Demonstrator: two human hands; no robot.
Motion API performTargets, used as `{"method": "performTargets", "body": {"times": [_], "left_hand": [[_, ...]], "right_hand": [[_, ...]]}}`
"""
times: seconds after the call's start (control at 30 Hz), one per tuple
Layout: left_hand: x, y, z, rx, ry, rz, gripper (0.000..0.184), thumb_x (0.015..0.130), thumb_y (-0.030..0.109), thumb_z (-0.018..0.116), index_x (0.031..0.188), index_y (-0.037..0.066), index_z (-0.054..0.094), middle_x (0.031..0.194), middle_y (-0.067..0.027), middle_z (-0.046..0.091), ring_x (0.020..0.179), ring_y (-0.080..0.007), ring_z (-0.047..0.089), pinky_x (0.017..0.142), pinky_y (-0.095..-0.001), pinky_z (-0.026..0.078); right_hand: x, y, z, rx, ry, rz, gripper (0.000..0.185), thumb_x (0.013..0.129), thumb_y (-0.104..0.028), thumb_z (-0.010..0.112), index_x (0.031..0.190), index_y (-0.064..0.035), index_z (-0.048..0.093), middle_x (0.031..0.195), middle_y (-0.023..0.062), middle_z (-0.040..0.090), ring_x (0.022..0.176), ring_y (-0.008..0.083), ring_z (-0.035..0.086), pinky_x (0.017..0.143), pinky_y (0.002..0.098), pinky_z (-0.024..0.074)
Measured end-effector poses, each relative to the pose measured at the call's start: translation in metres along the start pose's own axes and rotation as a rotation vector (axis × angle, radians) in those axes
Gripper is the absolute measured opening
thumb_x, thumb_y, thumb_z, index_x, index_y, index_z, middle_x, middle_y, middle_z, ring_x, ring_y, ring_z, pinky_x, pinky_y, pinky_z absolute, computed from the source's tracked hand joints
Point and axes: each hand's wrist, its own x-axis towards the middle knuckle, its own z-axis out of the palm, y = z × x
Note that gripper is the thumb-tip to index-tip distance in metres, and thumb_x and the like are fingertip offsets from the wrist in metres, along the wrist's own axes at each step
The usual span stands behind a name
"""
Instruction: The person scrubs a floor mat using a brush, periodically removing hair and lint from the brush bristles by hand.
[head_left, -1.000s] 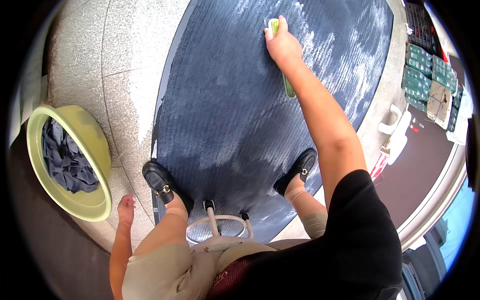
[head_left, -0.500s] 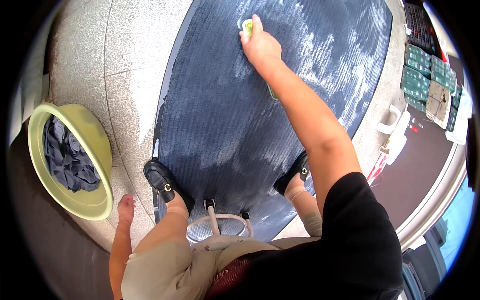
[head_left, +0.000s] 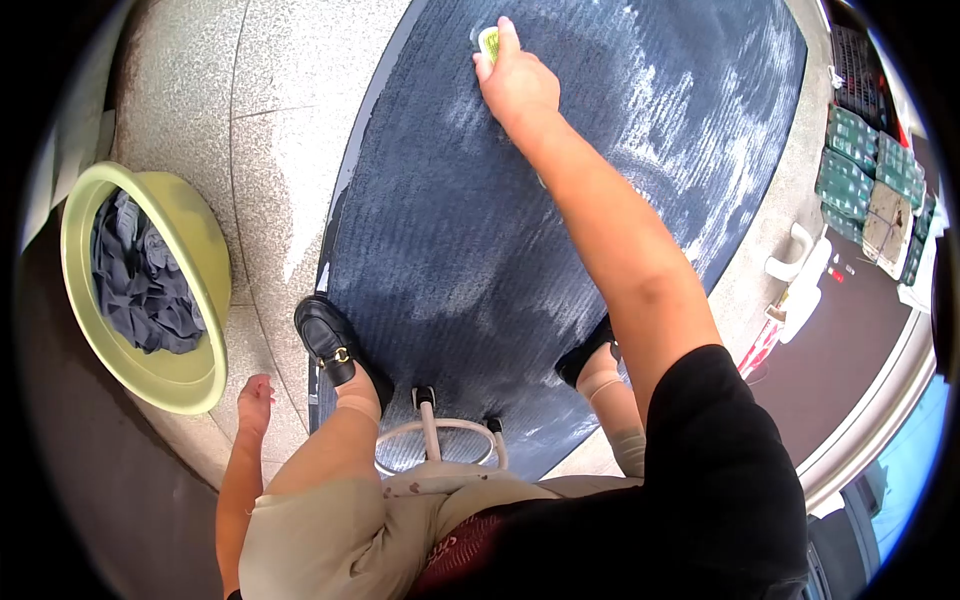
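Over the dark mat [head_left: 430, 230] | right hand [head_left: 524, 86] clamped on green brush [head_left: 489, 43] | left hand [head_left: 256, 404] near tub [head_left: 198, 228], loosely uncurled

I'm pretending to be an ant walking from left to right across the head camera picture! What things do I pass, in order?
Yellow-green basin → left hand → black left shoe → right hand → green packs.

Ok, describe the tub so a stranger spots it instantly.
Find the large dark ribbed mat. Left of it in the picture, across a strip of pale floor and near the person's left hand, sits the tub. Only it is wide-rimmed, pale yellow-green and holding crumpled dark cloth.
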Motion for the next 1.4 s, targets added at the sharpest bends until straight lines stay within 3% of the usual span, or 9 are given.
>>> {"method": "performTargets", "body": {"times": [0.13,0.2,0.43,0.73,0.93,1.0,1.17,1.27,1.4], "left_hand": [[-0.009,-0.007,0.009,-0.053,-0.013,0.008,0.021,0.096,0.014,0.049,0.108,0.001,0.061,0.086,-0.0070,0.063,0.074,-0.0123,0.058,0.063,-0.0254,0.050],[-0.015,-0.006,0.013,-0.059,0.000,-0.003,0.021,0.096,0.015,0.050,0.109,0.002,0.061,0.086,-0.0068,0.063,0.073,-0.0119,0.058,0.063,-0.0254,0.050],[-0.037,-0.040,0.038,-0.067,0.021,-0.029,0.020,0.097,0.014,0.050,0.109,0.003,0.061,0.083,-0.0057,0.063,0.068,-0.0104,0.056,0.062,-0.0244,0.049],[-0.038,-0.054,0.071,-0.137,-0.070,-0.073,0.020,0.098,0.017,0.050,0.107,0.005,0.062,0.083,-0.0032,0.063,0.069,-0.0089,0.055,0.060,-0.0238,0.047],[-0.035,-0.082,0.064,-0.110,0.013,0.013,0.023,0.098,0.022,0.051,0.106,0.004,0.063,0.080,-0.0038,0.063,0.064,-0.0094,0.054,0.060,-0.0245,0.048],[-0.036,-0.084,0.064,-0.082,0.008,0.008,0.023,0.098,0.023,0.052,0.107,0.005,0.063,0.080,-0.0041,0.064,0.065,-0.0094,0.055,0.061,-0.0248,0.049],[-0.030,-0.084,0.073,-0.103,-0.048,-0.036,0.023,0.098,0.023,0.051,0.107,0.005,0.063,0.080,-0.0034,0.063,0.067,-0.0098,0.056,0.063,-0.0247,0.049],[-0.031,-0.078,0.070,-0.115,-0.066,-0.017,0.022,0.099,0.022,0.051,0.107,0.005,0.062,0.078,-0.0024,0.061,0.066,-0.0100,0.055,0.064,-0.0244,0.049],[-0.035,-0.081,0.062,-0.156,-0.028,0.013,0.021,0.098,0.021,0.052,0.107,0.005,0.062,0.078,-0.0022,0.061,0.066,-0.0097,0.054,0.064,-0.0234,0.049]], "right_hand": [[-0.106,0.001,0.013,-0.146,-0.368,-0.404,0.062,0.091,-0.045,0.055,0.146,-0.0303,0.031,0.091,0.0208,0.063,0.077,0.0344,0.067,0.067,0.0436,0.0555],[-0.087,0.019,0.013,-0.265,-0.223,-0.511,0.059,0.090,-0.049,0.053,0.144,-0.0361,0.032,0.090,0.0177,0.063,0.074,0.0314,0.068,0.062,0.0419,0.0555],[-0.097,-0.014,0.035,0.055,-0.019,0.051,0.061,0.092,-0.043,0.052,0.145,-0.0224,0.031,0.102,0.0207,0.064,0.090,0.0340,0.066,0.078,0.0440,0.0525],[-0.273,0.019,0.080,-0.221,-0.363,-0.909,0.060,0.088,-0.042,0.059,0.143,-0.0407,0.034,0.076,0.0121,0.054,0.056,0.0226,0.062,0.047,0.0371,0.0515],[-0.131,0.005,0.036,-0.052,-0.002,-0.043,0.059,0.094,-0.044,0.049,0.146,-0.0248,0.029,0.099,0.0189,0.066,0.088,0.0350,0.066,0.076,0.0449,0.0526],[-0.168,-0.009,0.050,0.000,-0.010,-0.009,0.057,0.094,-0.042,0.049,0.145,-0.0267,0.030,0.099,0.0203,0.063,0.084,0.0341,0.066,0.076,0.0435,0.0526],[-0.327,0.004,0.074,-0.226,-0.544,-0.684,0.057,0.090,-0.041,0.057,0.142,-0.0403,0.034,0.082,0.0144,0.058,0.059,0.0257,0.064,0.053,0.0402,0.0545],[-0.286,0.016,0.075,-0.338,-0.433,-0.842,0.056,0.091,-0.042,0.055,0.142,-0.0415,0.034,0.082,0.0129,0.058,0.060,0.0235,0.065,0.051,0.0391,0.0541],[-0.134,-0.011,0.032,-0.148,-0.059,-0.181,0.055,0.094,-0.037,0.051,0.144,-0.0276,0.031,0.096,0.0177,0.063,0.080,0.0326,0.067,0.070,0.0443,0.0538]]}}
